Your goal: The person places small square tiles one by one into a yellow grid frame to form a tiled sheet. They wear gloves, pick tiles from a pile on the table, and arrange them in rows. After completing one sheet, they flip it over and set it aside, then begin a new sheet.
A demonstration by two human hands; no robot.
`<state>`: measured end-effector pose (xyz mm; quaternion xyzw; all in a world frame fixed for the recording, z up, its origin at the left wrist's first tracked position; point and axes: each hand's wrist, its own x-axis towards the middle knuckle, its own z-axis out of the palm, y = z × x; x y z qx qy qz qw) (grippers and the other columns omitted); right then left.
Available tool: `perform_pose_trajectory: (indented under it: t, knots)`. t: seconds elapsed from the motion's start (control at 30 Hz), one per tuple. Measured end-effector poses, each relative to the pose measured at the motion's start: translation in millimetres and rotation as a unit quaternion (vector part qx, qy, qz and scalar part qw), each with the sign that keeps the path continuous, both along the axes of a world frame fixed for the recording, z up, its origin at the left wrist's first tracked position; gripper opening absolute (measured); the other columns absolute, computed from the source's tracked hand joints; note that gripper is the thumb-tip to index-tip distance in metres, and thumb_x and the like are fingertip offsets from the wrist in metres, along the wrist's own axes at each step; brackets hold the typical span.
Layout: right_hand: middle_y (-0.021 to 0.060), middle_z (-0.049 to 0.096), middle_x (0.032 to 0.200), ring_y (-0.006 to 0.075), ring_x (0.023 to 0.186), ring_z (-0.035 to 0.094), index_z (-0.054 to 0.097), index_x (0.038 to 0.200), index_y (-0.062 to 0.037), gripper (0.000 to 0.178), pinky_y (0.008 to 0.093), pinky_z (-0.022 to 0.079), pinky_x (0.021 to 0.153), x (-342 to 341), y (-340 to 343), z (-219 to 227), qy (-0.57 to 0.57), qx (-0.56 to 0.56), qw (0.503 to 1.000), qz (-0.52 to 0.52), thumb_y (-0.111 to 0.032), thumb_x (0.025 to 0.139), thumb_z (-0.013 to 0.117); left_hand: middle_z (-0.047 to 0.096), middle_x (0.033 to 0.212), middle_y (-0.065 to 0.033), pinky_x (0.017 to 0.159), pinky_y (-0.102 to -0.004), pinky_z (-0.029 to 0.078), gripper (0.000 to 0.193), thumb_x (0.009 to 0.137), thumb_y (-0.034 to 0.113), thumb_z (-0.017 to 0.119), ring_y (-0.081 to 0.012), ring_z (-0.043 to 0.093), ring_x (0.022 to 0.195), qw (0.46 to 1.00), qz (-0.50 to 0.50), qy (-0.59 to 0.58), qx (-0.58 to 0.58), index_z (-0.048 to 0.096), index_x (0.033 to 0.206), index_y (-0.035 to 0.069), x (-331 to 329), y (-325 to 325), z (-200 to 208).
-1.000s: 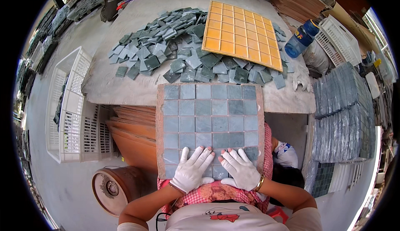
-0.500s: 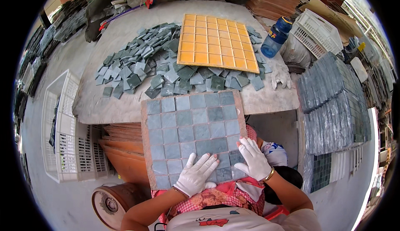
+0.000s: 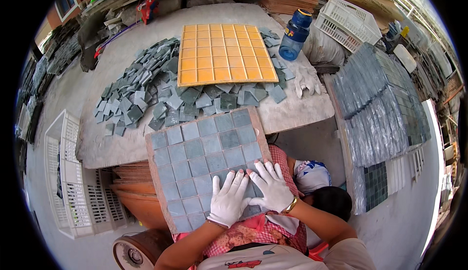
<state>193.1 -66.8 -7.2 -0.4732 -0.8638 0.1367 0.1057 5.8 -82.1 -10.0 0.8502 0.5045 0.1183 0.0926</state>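
A reddish-brown board carrying rows of grey-green stone tiles (image 3: pixel 198 148) rests across my lap, its far edge against the table. My left hand (image 3: pixel 229 198), in a white glove with bare fingertips, lies flat on the near tiles with its fingers spread. Close beside it, my right hand (image 3: pixel 271 186), gloved the same way and wearing a gold bangle, also presses flat on the tiles. Both palms hide several tiles near the board's lower right. Beyond the board, a yellow gridded tray (image 3: pixel 227 54) sits on a heap of loose stone tiles (image 3: pixel 141 87).
The table (image 3: pixel 304 106) also bears a blue water bottle (image 3: pixel 295 36) and a spare white glove (image 3: pixel 307 82). Wrapped tile stacks (image 3: pixel 375 119) stand at right; a white crate (image 3: pixel 68 221) is at left. Another person's dark-haired head (image 3: pixel 332 204) is close by my right arm.
My right hand has slid left over the tiles, closer to my left hand. The view has shifted, and the board appears tilted.
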Motion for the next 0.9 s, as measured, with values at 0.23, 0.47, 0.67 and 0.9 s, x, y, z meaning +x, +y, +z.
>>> perform_pose_trajectory:
  t: [0.23,0.47,0.67,0.9]
  knots:
    - [0.0271,0.024,0.144,0.0476,0.133,0.022,0.035,0.135,0.0014,0.100,0.0566,0.019,0.108,42.2,-6.1,5.7,0.046,-0.046,0.998,-0.025,-0.047,0.060,0.080,0.038,0.144,-0.0107,0.108,-0.0581,0.016,0.070,0.080,0.042,0.060,-0.0302,0.033,0.133,0.998,0.027,-0.021,-0.050,0.040,0.138,0.008,-14.2,-8.1,5.0]
    - [0.0291,0.027,0.141,0.0468,0.132,0.024,0.034,0.131,0.0069,0.091,0.0494,0.024,0.108,51.9,-23.9,-16.5,0.090,-0.059,0.987,-0.123,-0.039,0.066,0.078,0.037,0.144,-0.0103,0.105,-0.0619,0.016,0.073,0.077,0.047,0.061,-0.0313,0.033,0.133,0.999,0.047,0.004,-0.018,0.041,0.138,0.013,2.4,-1.0,1.8]
    - [0.0282,0.037,0.134,0.0428,0.128,0.034,0.032,0.132,0.0069,0.077,0.0440,0.030,0.106,35.5,-6.7,-12.9,0.177,-0.040,0.975,-0.129,-0.024,0.074,0.071,0.037,0.145,-0.0085,0.103,-0.0610,0.020,0.074,0.077,0.045,0.062,-0.0288,0.034,0.132,1.000,0.012,-0.001,0.006,0.040,0.138,0.010,2.3,-3.9,8.3]
    - [0.0256,0.043,0.132,0.0393,0.125,0.040,0.037,0.132,0.0056,0.065,0.0397,0.033,0.104,39.1,-10.6,-15.3,0.157,-0.066,0.971,-0.169,-0.017,0.078,0.066,0.034,0.147,-0.0050,0.111,-0.0477,0.018,0.076,0.080,0.047,0.056,-0.0210,0.030,0.136,0.988,-0.122,-0.072,-0.065,0.032,0.142,0.009,7.9,-24.7,-10.4]
